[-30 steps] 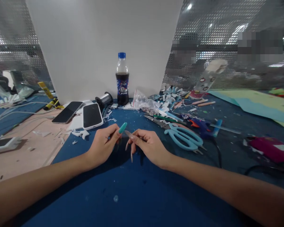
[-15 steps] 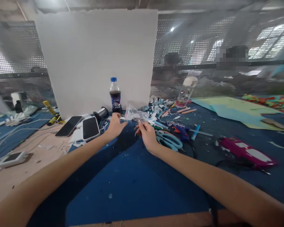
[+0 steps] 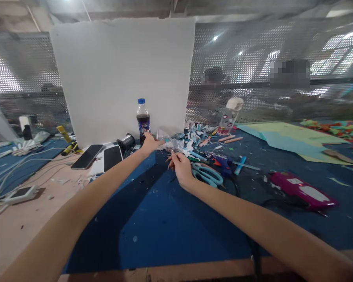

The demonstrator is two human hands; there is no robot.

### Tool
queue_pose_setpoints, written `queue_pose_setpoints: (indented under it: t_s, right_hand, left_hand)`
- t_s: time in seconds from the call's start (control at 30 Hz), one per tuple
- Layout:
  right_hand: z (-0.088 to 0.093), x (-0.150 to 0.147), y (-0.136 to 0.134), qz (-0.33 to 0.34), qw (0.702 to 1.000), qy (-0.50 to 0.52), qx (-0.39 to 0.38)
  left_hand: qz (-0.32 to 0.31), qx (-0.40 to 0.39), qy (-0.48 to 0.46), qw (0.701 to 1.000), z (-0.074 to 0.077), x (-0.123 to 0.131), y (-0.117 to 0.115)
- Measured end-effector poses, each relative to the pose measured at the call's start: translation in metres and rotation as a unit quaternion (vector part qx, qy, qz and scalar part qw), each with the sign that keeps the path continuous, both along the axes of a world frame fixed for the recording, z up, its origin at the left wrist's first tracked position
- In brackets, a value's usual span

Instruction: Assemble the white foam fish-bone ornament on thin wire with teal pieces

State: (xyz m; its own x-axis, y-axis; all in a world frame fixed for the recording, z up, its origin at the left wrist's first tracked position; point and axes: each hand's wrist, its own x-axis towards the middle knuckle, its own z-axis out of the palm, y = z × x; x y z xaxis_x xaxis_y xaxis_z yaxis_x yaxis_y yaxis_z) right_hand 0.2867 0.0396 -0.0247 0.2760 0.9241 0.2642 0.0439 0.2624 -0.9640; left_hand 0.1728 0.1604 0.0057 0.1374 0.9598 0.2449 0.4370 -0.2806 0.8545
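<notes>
Clear plastic zip bag (image 3: 171, 144), small and crumpled, hangs just above the far part of the dark blue table mat (image 3: 164, 219). It is in front of a dark cola bottle with a blue cap (image 3: 143, 119) and a tall white foam board (image 3: 126, 74).

Your left hand (image 3: 150, 143) is stretched forward and closed on the bag's left end. That grip seems to be what keeps the bag lifted and pulled out sideways instead of lying flat.

Your right hand (image 3: 181, 166) is just beside the bag's lower right corner, fingers drawn together and long nails pointing up at it. Whether it pinches the bag, something tiny, or nothing is too small to tell.

Both arms reach well out, because the bag is at the back of the mat, at the edge of the clutter.

Light blue plastic-handled scissors (image 3: 207, 175) lie just right of your right hand. A heap of blue and white paper scraps (image 3: 195, 135) sits behind them.

Two dark-screened smartphones (image 3: 112, 157) lie flat to the left of your left arm, apart from the space between your hands.
</notes>
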Motion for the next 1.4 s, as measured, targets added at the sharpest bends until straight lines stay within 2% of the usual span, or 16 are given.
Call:
queue_pose_setpoints:
  t_s: [0.17, 0.3, 0.47, 0.67, 0.77, 0.87, 1.0, 1.23, 1.4]
  right_hand:
    - [0.0, 0.0, -0.001, 0.003, 1.0, -0.001, 0.007]
    - [0.0, -0.001, -0.001, 0.001, 1.0, 0.0, 0.008]
    - [0.0, -0.001, 0.0, -0.002, 1.0, -0.004, 0.005]
    - [-0.001, -0.001, 0.0, -0.026, 0.999, -0.035, 0.007]
    - [-0.004, 0.001, 0.001, -0.059, 0.996, -0.065, 0.012]
    - [-0.006, 0.004, 0.003, -0.111, 0.988, -0.107, 0.019]
    - [-0.004, 0.006, 0.004, -0.13, 0.975, -0.179, 0.019]
    - [-0.002, 0.001, 0.006, -0.068, 0.951, -0.303, -0.004]
    - [-0.007, 0.004, 0.01, -0.077, 0.935, -0.346, -0.013]
  left_hand:
    - [-0.096, -0.035, 0.038, 0.994, 0.012, 0.006, 0.002]
    - [-0.078, 0.016, 0.005, 0.997, 0.021, 0.004, -0.013]
    - [-0.045, 0.068, -0.09, 0.993, 0.027, -0.002, -0.026]
    - [-0.044, 0.032, -0.19, 0.98, 0.022, -0.017, -0.043]
    - [-0.095, -0.014, -0.212, 0.973, 0.018, -0.037, -0.064]
    - [-0.167, -0.062, -0.194, 0.965, 0.014, -0.061, -0.085]
    - [-0.204, -0.079, -0.121, 0.968, 0.005, -0.082, -0.1]
    - [-0.187, -0.044, 0.045, 0.98, -0.014, -0.084, -0.088]
    - [-0.179, 0.01, 0.125, 0.976, -0.015, -0.079, -0.074]
